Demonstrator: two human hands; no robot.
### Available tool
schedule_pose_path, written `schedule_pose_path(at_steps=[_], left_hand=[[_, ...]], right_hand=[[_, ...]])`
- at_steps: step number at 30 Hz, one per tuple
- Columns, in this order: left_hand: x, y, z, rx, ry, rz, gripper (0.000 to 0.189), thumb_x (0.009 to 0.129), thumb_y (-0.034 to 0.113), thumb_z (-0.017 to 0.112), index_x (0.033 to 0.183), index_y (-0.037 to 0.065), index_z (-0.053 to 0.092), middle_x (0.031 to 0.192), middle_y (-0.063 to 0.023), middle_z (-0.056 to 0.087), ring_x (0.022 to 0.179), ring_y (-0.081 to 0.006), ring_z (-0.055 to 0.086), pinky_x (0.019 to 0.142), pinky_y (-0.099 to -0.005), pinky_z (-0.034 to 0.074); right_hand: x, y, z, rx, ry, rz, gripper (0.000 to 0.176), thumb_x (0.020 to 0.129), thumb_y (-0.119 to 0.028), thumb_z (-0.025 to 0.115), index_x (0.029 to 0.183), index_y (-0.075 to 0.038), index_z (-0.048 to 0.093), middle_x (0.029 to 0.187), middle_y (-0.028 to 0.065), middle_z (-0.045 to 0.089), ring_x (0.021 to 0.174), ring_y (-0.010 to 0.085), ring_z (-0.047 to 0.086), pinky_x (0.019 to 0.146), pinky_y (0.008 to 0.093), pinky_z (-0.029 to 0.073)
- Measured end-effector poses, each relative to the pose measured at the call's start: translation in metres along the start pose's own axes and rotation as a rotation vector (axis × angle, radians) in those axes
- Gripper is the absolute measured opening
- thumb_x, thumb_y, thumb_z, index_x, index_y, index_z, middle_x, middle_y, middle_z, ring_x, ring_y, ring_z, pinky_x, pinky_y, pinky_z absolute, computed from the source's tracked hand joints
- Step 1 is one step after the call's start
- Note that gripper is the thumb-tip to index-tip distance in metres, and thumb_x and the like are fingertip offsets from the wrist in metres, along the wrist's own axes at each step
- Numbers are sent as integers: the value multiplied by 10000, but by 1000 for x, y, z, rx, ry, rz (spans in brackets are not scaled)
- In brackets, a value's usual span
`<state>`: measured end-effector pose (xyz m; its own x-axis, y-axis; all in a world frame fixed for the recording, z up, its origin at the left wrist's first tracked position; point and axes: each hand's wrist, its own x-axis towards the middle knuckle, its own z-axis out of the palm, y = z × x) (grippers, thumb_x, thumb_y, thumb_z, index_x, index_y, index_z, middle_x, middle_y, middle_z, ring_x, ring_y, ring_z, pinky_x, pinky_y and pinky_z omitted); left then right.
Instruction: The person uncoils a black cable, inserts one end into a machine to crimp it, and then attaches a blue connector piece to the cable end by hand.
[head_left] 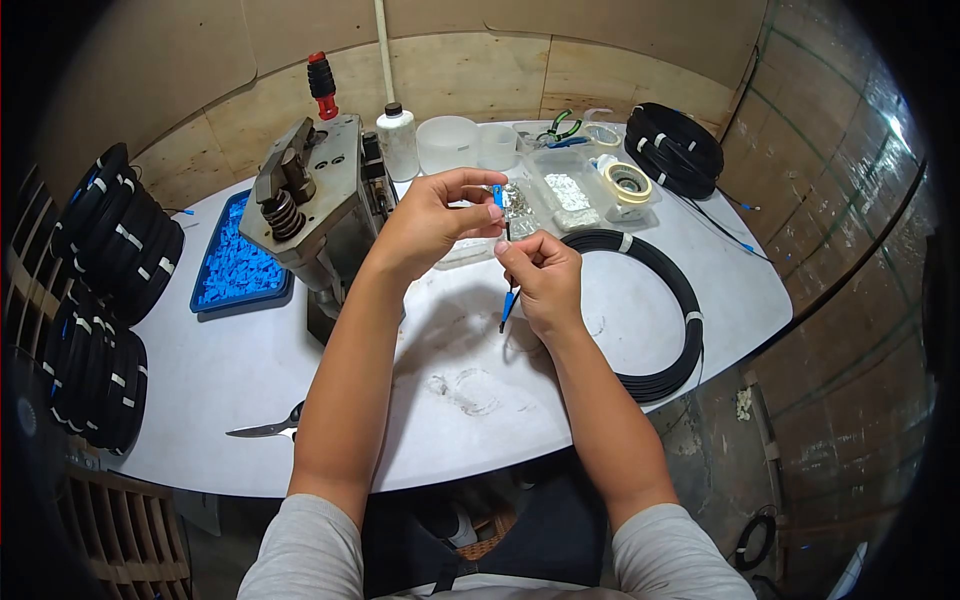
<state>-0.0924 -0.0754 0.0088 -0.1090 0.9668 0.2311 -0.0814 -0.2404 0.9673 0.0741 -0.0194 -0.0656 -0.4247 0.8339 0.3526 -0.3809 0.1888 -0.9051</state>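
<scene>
My left hand [435, 222] is closed in a pinch on a small blue connector [498, 194], held upright above the table. A short stretch of black cable [508, 231] runs down from it into my right hand [548, 277], whose thumb and fingers grip it. Below the right fingers hangs a second blue connector [509, 303] with a dark tip. Beside the right forearm lies a coil of black cable [690, 300] tied with white bands. To the left of my hands stands a metal press [330, 190] with a spring.
A blue tray [285, 292] of blue connectors sits left of the press. Scissors [265, 429] lie near the front edge. Behind my hands are clear boxes of small parts, tape rolls [628, 182], green-handled pliers [562, 128] and a white bottle [397, 145]. More cable coils [675, 150] stand around.
</scene>
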Motion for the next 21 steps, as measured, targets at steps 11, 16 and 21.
schedule_pose_path(at_steps=[11, 16, 21], left_hand=[[2, -3, -1, 23, 0, 14, 370, 896, 10, 733, 1259, -5, 663, 1054, -72, 690, 940, -169, 687, 897, -322, 584], [2, -3, -1, 34, -1, 21, 367, 899, 9, 726, 1260, -6, 662, 1060, -76, 694, 947, -163, 681, 901, -317, 578], [3, -3, -2, 74, 1, 29, 377, 895, 19, 737, 1263, -7, 659, 1048, -77, 692, 950, -160, 677, 876, -310, 575]], right_hand=[[-1, -1, 1, 10, 7, 5, 157, 911, -101, 783, 813, -30, 682, 712, -17, 660, 626, 22, 540, 571, 202, 416], [0, 2, 0, -3, 3, 2, 163, 909, -106, 786, 806, -34, 683, 707, -21, 656, 621, 20, 531, 566, 200, 409], [0, 1, 1, -9, 11, -5, 164, 910, -107, 786, 804, -33, 684, 707, -23, 656, 617, 19, 525, 562, 198, 404]])
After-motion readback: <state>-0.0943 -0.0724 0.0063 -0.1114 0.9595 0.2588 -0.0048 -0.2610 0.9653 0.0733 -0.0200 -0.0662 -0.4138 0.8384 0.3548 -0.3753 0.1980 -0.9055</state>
